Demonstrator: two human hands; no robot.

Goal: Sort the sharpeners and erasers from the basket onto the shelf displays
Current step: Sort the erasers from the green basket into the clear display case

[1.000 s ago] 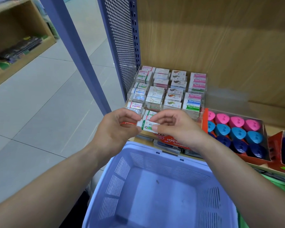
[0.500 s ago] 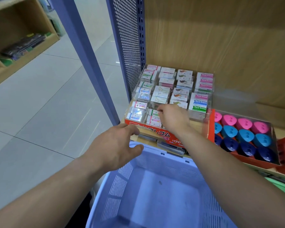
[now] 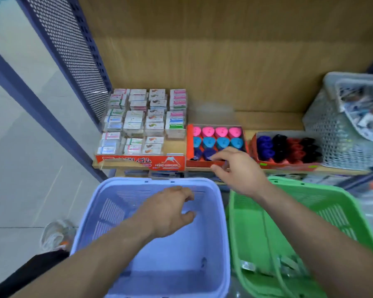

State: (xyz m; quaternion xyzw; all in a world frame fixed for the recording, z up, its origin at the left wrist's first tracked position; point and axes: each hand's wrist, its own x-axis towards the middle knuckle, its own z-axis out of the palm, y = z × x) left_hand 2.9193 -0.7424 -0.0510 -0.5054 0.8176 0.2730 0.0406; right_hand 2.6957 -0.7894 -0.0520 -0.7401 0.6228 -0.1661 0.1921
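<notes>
left hand hangs loosely curled over the blue basket, right hand spread by the sharpeners.

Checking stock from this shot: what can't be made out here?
Head view:
- Front row of dark blue sharpeners: partly behind the right hand.
- Eraser labels: too small, blurred.
- Green basket's contents: blurred, crossed by the right arm.
- White basket: cut off by the right edge.
- Purple basket's floor: partly under the left arm.

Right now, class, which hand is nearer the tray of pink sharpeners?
Right. The right hand is at the tray's front edge; the left hand, over the purple basket.
</notes>
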